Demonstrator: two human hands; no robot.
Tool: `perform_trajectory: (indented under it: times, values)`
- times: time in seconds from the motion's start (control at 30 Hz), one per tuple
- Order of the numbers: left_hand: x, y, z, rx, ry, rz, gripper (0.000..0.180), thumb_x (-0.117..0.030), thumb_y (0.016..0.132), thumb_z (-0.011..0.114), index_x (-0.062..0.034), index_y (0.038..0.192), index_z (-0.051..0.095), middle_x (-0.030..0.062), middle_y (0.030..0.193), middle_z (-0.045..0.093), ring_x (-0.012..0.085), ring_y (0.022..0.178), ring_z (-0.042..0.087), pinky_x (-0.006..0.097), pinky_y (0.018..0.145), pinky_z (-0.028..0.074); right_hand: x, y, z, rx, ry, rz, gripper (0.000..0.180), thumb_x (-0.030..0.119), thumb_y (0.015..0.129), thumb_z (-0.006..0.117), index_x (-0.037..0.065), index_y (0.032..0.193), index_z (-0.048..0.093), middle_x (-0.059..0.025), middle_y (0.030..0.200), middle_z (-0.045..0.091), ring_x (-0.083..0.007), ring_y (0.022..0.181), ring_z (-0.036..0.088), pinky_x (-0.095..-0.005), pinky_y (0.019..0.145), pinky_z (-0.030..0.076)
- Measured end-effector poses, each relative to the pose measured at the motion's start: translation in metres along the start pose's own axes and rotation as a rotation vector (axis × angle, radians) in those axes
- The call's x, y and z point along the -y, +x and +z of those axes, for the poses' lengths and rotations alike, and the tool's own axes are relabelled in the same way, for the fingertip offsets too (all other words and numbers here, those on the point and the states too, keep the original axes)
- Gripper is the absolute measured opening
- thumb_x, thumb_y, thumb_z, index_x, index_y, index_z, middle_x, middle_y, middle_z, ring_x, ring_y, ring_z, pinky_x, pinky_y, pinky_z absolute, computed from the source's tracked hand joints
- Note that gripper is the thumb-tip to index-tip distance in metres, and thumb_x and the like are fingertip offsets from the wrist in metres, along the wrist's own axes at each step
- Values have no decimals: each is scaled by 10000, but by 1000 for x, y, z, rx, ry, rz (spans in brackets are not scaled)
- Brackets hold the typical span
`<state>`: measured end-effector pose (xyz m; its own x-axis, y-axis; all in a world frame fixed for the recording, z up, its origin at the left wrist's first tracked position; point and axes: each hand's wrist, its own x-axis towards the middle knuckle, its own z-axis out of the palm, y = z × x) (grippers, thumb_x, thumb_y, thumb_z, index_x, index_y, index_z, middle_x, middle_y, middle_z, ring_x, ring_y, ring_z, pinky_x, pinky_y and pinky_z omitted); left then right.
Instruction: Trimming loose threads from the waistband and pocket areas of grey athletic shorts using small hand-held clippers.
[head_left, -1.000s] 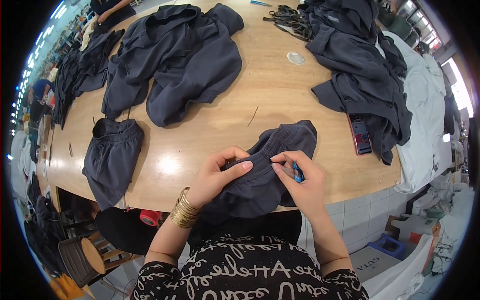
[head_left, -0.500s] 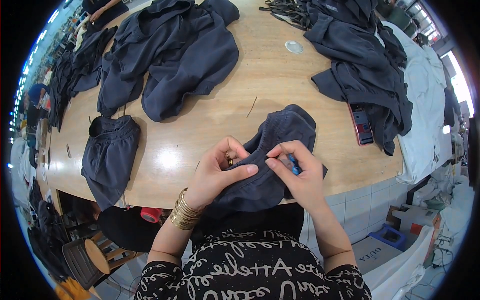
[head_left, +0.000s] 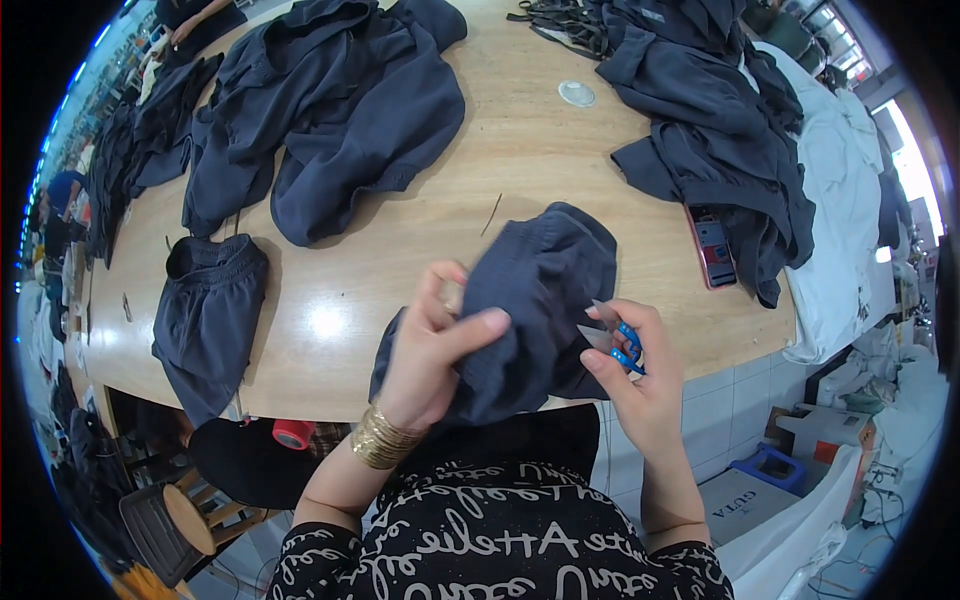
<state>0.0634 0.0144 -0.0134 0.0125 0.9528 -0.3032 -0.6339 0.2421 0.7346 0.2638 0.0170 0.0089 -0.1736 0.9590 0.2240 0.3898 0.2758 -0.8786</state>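
Observation:
A dark navy garment with a gathered elastic band, which looks like shorts [head_left: 540, 290], lies bunched at the table's near edge in front of me. My left hand [head_left: 435, 345] grips its left side, thumb on top and the fingers partly hidden by the cloth. In my right hand [head_left: 640, 365] is a small pair of blue-handled thread snips [head_left: 622, 345], blades apart and pointing left at the fabric. Whether the blade tips touch the cloth I cannot tell.
Dark garments are heaped on the wooden table [head_left: 400, 250]: a large pile [head_left: 350, 110], another pile [head_left: 710, 130] and a single piece [head_left: 212, 310]. A phone [head_left: 713, 250] lies under the right pile's edge. A round pale disc [head_left: 576, 93] and dark straps [head_left: 565, 25] lie farther back.
The garment has been turned, so a smoother panel faces up. My right hand has drawn back to the right from the band, and the snips now show with blades apart.

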Motion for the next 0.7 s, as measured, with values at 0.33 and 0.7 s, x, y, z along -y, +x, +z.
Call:
perform_trajectory:
  times: [0.33, 0.7]
  values:
    - [-59, -14, -31, -21, -389, 343, 293, -114, 893, 568, -28, 1172, 548, 76, 1092, 628, 196, 1025, 601, 373, 936, 467, -2, 0, -10, -132, 30, -7, 322, 104, 729, 763, 29, 976, 570, -23, 730, 539, -88, 608, 446, -221, 561, 369]
    - [22, 2, -2, 49, -222, -195, 329, -181, 953, 421, 34, 1186, 510, 125, 1132, 618, 229, 1043, 606, 373, 917, 472, 3, -2, 17, 28, -139, -5, 345, 180, 760, 760, 37, 1024, 589, -59, 713, 610, -132, 564, 564, -256, 508, 439]
